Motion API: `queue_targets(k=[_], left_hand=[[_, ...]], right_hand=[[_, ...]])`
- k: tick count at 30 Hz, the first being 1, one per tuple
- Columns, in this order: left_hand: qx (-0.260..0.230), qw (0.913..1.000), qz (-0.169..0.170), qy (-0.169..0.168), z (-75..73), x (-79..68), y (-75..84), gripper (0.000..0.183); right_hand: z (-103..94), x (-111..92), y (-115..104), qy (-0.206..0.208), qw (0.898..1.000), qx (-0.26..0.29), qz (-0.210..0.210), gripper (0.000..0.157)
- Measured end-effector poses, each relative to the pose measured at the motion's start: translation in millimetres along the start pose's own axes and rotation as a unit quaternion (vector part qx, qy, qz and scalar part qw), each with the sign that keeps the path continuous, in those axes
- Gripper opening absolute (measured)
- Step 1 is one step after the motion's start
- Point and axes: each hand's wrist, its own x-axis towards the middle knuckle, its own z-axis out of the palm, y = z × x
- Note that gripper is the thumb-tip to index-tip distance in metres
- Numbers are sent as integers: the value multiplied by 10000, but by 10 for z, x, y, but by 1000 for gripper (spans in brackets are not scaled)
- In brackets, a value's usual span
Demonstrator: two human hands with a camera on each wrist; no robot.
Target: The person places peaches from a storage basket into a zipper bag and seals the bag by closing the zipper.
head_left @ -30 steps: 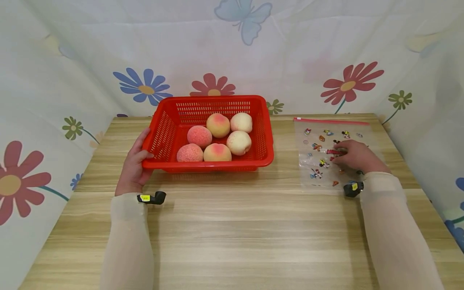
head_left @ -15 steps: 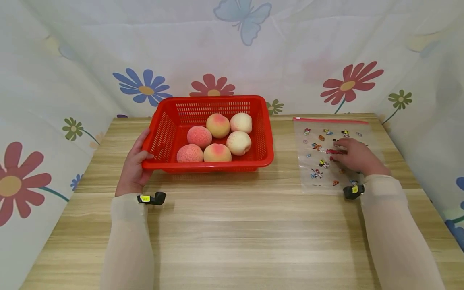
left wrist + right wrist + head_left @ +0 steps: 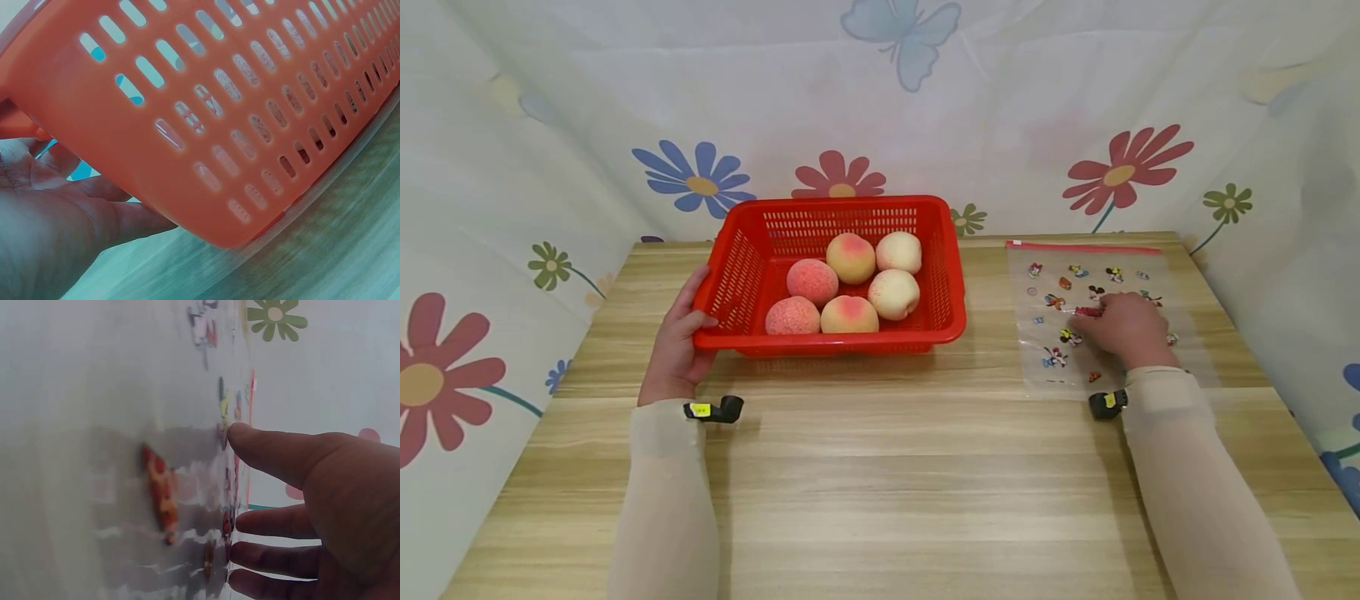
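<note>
My left hand (image 3: 674, 348) grips the left end of a red plastic basket (image 3: 835, 340), thumb on the rim. In the left wrist view, the slotted basket side (image 3: 150, 144) fills much of the picture and part of the left hand (image 3: 69, 219) is hidden behind it. Several peaches, such as a yellow-pink peach (image 3: 851, 259), a pink peach (image 3: 812, 282) and a pale peach (image 3: 894, 295), lie inside. My right hand (image 3: 1131, 327) rests its fingertips on a flat, clear zip bag (image 3: 1037, 375) printed with cartoon figures. Close up, the right hand (image 3: 337, 500) has its fingers extended against the bag.
Basket and bag sit toward the back of a wood-grain table (image 3: 917, 483), with a gap between them. Behind stands a flower-printed cloth (image 3: 1000, 100), which also runs along both sides. The bag's red zip strip (image 3: 1090, 248) faces the back edge.
My right hand has shifted a little to the left over the bag, uncovering more printed figures on its right side. The left hand, basket and peaches stay where they were.
</note>
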Motion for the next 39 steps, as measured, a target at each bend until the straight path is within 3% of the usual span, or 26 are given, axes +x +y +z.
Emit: queue_targets(k=[11, 29, 39], left_hand=[[61, 10000, 9, 49, -4, 8, 4, 74], [102, 9999, -20, 86, 8, 4, -1, 74], [64, 9999, -19, 76, 14, -4, 3, 74]], right_hand=[[29, 10, 0, 78, 9997, -68, -233, 66], [-4, -5, 29, -225, 9994, 38, -242, 74], [-24, -7, 51, -253, 9986, -87, -450, 70]])
